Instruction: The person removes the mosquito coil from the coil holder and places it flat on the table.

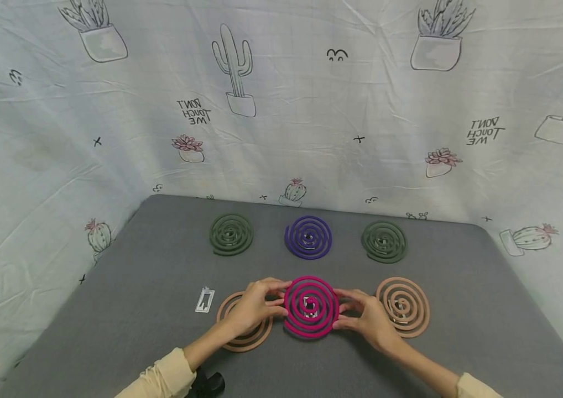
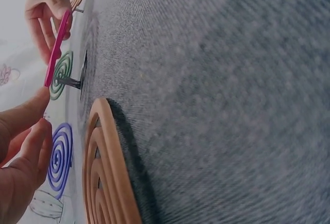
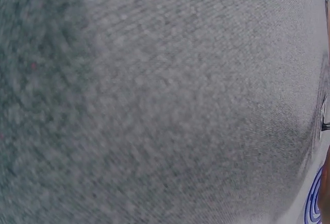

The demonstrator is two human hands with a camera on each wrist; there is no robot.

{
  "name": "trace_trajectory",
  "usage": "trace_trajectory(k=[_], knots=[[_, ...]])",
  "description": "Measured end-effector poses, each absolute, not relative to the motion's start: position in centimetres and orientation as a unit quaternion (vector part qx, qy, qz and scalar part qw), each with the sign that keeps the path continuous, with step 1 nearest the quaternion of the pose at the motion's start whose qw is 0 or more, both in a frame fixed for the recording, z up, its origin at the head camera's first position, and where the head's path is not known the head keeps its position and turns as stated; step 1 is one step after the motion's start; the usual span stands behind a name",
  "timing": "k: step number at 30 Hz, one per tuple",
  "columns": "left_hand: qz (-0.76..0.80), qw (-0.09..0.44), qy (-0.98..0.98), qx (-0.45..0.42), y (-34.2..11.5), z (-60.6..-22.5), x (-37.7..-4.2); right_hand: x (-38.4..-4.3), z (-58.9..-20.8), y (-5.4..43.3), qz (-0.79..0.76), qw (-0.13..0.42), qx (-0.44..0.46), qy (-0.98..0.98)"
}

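Note:
A pink mosquito coil (image 1: 311, 335) is pinched at its two sides by both hands. My left hand (image 1: 254, 307) grips its left edge with thumb and fingers; my right hand (image 1: 370, 319) grips the right edge. In the left wrist view the coil (image 2: 58, 49) appears edge-on, raised off the table, with a small metal stand (image 2: 69, 82) below it. Beneath the left hand, partly hidden, lies a tan coil (image 1: 244, 349). Another tan coil (image 1: 427, 307) sits by the right hand. Only a sliver of the right hand (image 3: 324, 198) enters the right wrist view.
Along the back stand a green coil (image 1: 230, 234), a purple coil (image 1: 308, 237) and a second green coil (image 1: 383, 241). A loose metal stand (image 1: 202, 309) lies left of the left hand. A black object (image 1: 207, 385) is at the grey table's (image 1: 137, 309) front edge.

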State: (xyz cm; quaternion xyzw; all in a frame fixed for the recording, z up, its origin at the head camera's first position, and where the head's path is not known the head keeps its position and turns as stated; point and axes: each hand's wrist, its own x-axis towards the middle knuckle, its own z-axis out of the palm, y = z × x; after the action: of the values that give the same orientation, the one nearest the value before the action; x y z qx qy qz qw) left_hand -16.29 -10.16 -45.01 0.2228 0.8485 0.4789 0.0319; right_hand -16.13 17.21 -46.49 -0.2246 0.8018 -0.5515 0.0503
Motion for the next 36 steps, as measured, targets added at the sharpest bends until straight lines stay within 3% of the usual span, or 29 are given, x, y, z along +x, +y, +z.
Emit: trace_trajectory(k=[28,36], knots=[[0.516,0.021,0.827,0.222,-7.3,-43.6,-15.6,-15.4,-45.0,20.0,-0.551,0.032,-0.247,0.796],[0.526,0.049,0.821,0.216,-5.9,-43.4,-15.2,-14.8,-44.6,21.6,-0.555,0.027,-0.244,0.795]])
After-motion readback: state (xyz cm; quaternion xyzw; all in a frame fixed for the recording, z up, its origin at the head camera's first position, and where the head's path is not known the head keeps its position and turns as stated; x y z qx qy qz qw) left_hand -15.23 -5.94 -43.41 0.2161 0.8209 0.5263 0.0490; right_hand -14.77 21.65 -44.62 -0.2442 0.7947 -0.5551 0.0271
